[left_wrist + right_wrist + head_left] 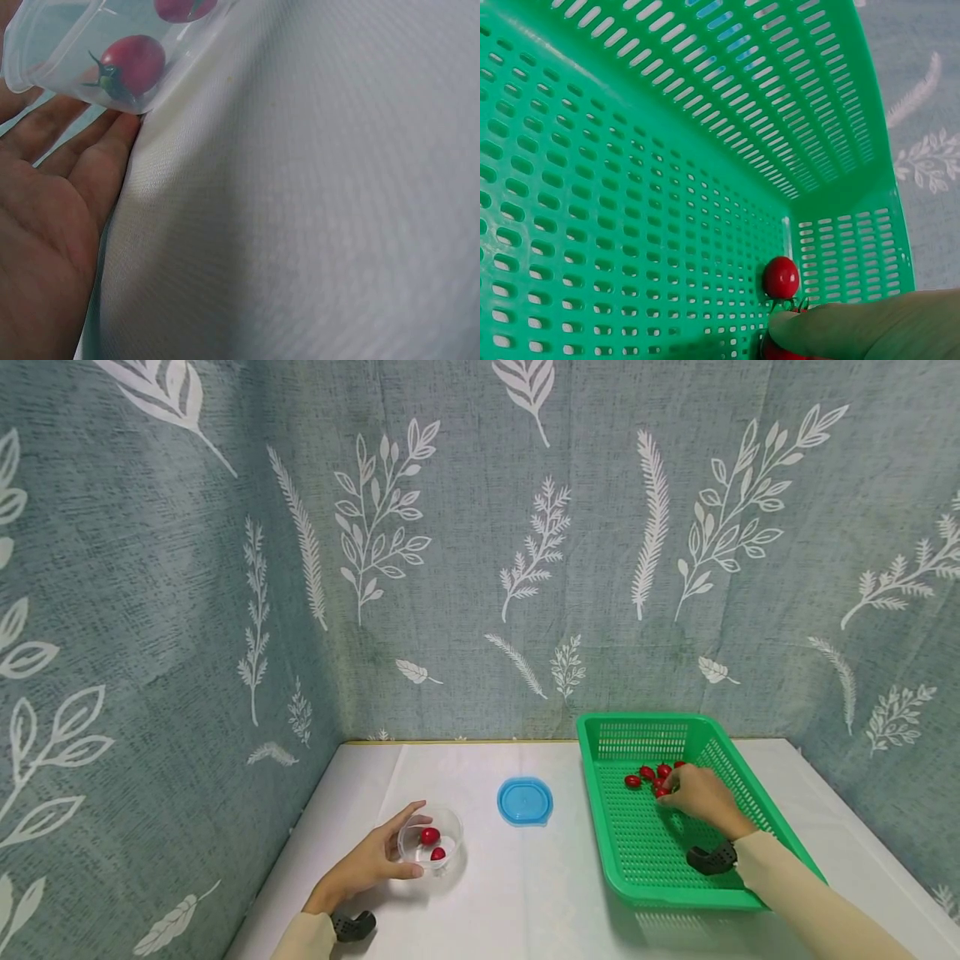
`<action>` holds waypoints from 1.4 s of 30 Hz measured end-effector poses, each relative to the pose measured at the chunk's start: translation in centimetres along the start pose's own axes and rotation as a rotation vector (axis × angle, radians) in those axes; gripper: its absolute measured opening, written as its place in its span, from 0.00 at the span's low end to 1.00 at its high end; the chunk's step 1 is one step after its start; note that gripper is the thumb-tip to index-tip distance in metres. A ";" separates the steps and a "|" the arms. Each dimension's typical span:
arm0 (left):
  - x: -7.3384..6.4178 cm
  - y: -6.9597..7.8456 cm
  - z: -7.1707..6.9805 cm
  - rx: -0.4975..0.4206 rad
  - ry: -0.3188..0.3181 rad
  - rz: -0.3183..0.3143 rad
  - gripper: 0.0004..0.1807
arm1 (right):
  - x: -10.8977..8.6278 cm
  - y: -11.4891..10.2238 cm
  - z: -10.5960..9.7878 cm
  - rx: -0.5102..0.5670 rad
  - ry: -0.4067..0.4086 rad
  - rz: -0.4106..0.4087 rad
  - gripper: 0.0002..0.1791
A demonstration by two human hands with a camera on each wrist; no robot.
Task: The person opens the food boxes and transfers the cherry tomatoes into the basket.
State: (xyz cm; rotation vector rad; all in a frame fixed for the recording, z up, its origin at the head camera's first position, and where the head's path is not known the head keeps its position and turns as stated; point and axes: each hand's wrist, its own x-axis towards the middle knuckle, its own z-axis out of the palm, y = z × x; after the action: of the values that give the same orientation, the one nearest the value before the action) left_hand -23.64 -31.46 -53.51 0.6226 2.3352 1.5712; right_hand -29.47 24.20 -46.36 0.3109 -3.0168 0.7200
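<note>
My left hand (pixel 367 860) holds a clear plastic container (pixel 448 824) on the table, thumb on the near side and fingers round the far side. Two red cherry tomatoes lie inside it; one cherry tomato (pixel 142 64) shows its green stem in the left wrist view. Inside the green basket (pixel 609 852), my right hand (pixel 702 793) pinches a cherry tomato (pixel 661 792) between thumb and fingers. Several more cherry tomatoes (pixel 647 772) lie around those fingertips, towards the basket's far end. In the right wrist view, a single cherry tomato (pixel 781 277) sits just beyond the finger.
A blue lid (pixel 525 802) lies on the white table (pixel 517 885) between the container and the basket. Patterned grey-blue fabric (pixel 465 568) hangs behind the table and along its sides.
</note>
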 end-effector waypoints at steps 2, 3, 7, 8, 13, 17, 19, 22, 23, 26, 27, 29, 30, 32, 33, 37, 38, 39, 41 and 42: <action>0.0 0.0 0.0 0.010 0.003 0.003 0.56 | 0.0 0.0 0.1 -0.005 0.001 0.008 0.12; 0.0 0.0 0.0 0.010 0.003 0.001 0.56 | 0.1 0.0 0.1 -0.008 0.001 0.008 0.13; -0.1 0.1 0.0 -0.002 0.003 -0.011 0.56 | 0.2 0.0 0.1 0.002 0.006 0.008 0.13; -0.1 0.2 0.1 -0.006 0.003 -0.016 0.57 | 0.2 0.0 0.1 0.005 0.010 0.002 0.13; -0.2 0.3 0.1 -0.012 0.008 -0.021 0.57 | 0.1 -1.0 -0.2 0.025 0.040 -0.033 0.13; -0.2 0.1 0.1 -0.018 0.005 -0.021 0.56 | -0.1 -2.4 -0.4 0.050 0.064 -0.063 0.13; -0.2 0.0 0.1 -0.022 0.003 -0.023 0.56 | -0.2 -3.1 -0.5 0.074 0.075 -0.078 0.12; -0.1 0.1 0.1 -0.013 0.003 -0.026 0.56 | -0.1 -4.2 -0.5 0.114 0.097 -0.112 0.10; -0.1 0.1 0.1 -0.006 0.003 -0.023 0.56 | 0.0 -4.6 -0.5 0.122 0.104 -0.124 0.10; 0.0 0.2 0.1 0.003 0.004 -0.012 0.55 | 0.3 -6.0 -0.7 0.145 0.125 -0.159 0.09; 0.0 0.2 0.1 0.002 0.005 -0.012 0.55 | 0.3 -6.4 -0.7 0.154 0.132 -0.167 0.09; 0.0 0.3 0.1 0.003 0.006 -0.004 0.55 | 0.6 -7.2 -0.7 0.164 0.149 -0.189 0.08; 0.0 0.3 0.1 -0.004 0.005 -0.002 0.55 | 0.7 -7.5 -0.6 0.170 0.156 -0.198 0.08; 0.1 0.3 0.0 -0.004 0.004 0.001 0.55 | 0.9 -8.2 -0.5 0.182 0.176 -0.220 0.08; 0.1 0.3 0.0 -0.006 0.004 0.001 0.55 | 1.0 -8.5 -0.4 0.189 0.184 -0.231 0.09; 0.0 0.3 0.0 -0.016 -0.003 0.002 0.55 | 1.2 -9.9 -0.1 0.226 0.180 -0.271 0.09; 0.0 0.2 0.0 -0.015 -0.005 0.001 0.55 | 1.3 -10.2 0.0 0.232 0.174 -0.277 0.09; 0.0 0.2 0.0 -0.019 -0.007 0.003 0.55 | 1.4 -10.6 0.0 0.238 0.163 -0.281 0.09; 0.0 0.2 -0.1 -0.025 -0.010 0.000 0.56 | 1.5 -11.4 0.3 0.246 0.143 -0.280 0.08; 0.0 0.2 0.0 -0.026 -0.011 -0.003 0.56 | 1.6 -11.8 0.5 0.251 0.137 -0.279 0.08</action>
State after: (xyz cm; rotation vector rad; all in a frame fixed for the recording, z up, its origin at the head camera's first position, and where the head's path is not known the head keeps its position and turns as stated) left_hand -23.58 -31.46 -53.31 0.6205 2.3035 1.5902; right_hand -28.65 13.41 -41.44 0.6450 -2.6794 1.0428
